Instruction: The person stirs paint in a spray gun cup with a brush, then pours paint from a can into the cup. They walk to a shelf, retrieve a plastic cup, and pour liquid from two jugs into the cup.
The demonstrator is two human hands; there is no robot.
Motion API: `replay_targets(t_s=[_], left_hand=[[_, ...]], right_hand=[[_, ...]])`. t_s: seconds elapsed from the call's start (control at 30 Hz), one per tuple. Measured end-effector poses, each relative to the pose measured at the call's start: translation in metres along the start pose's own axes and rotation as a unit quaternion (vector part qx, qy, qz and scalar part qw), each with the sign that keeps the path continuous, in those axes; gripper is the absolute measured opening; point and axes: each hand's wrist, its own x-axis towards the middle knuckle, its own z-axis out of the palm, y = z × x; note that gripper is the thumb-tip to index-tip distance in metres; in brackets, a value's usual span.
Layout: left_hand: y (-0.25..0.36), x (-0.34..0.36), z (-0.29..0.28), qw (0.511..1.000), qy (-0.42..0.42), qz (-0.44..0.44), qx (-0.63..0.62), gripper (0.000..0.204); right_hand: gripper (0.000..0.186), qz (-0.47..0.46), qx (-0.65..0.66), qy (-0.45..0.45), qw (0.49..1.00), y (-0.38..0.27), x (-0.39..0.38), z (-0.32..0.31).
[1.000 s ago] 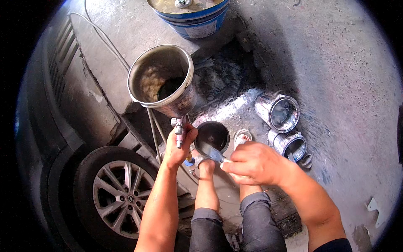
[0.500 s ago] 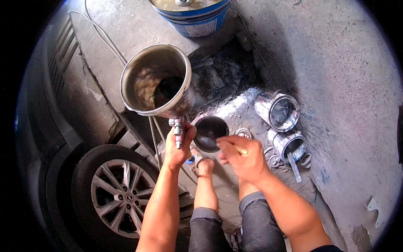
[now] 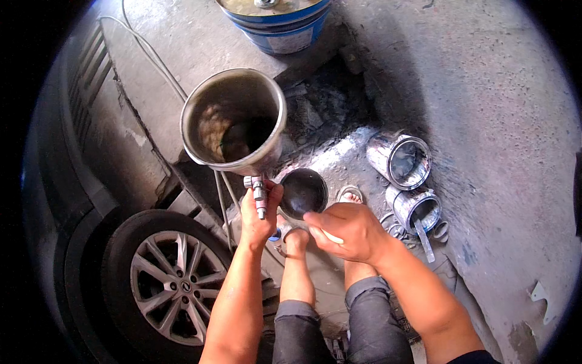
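My left hand point(image 3: 260, 212) is wrapped around a spray gun point(image 3: 259, 197) below its wide metal cup point(image 3: 276, 159). The cup's mouth tilts up toward me, with stained inner walls and a dark bottom. To its lower right is a round black bowl point(image 3: 304, 193); whether it rests on the ground or is held, I cannot tell. My right hand point(image 3: 351, 230) is closed around a slim pale handle point(image 3: 331, 237), at the near right of the bowl. The far end of that handle is hidden by the fingers.
Two paint-smeared cans point(image 3: 400, 159) lie on the right, the nearer one with a flat stick point(image 3: 424, 241) poking out. A car wheel point(image 3: 176, 285) is close on the left. Ahead is a blue-banded drum point(image 3: 276, 30); thin hoses point(image 3: 154, 57) run along the floor.
The spray gun and its cup have shifted slightly right and nearer. My right hand has dropped a little toward me and turned, with the pale handle still in it.
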Motion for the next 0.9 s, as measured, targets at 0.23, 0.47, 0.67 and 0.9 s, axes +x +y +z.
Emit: replay_targets(t_s=[0.23, 0.47, 0.67, 0.9], left_hand=[[0.008, -0.003, -0.003, 0.998, 0.025, 0.052, 0.009, 0.017], [-0.001, -0.009, -0.001, 0.998, 0.044, 0.017, 0.038, 0.017], [0.000, -0.007, 0.003, 0.998, 0.044, 0.047, 0.008, 0.016], [0.003, -0.006, -0.001, 0.996, 0.033, 0.069, 0.036, 0.015]], right_hand=[[0.017, 0.047, -0.056, 0.016, 0.997, 0.016, 0.003, -0.012], [0.016, 0.363, 0.118, 0.135, 0.914, -0.018, 0.000, -0.001], [0.016, 0.122, 0.025, 0.076, 0.989, -0.030, 0.000, 0.016], [0.019, 0.062, -0.046, 0.014, 0.997, -0.001, 0.009, -0.009]])
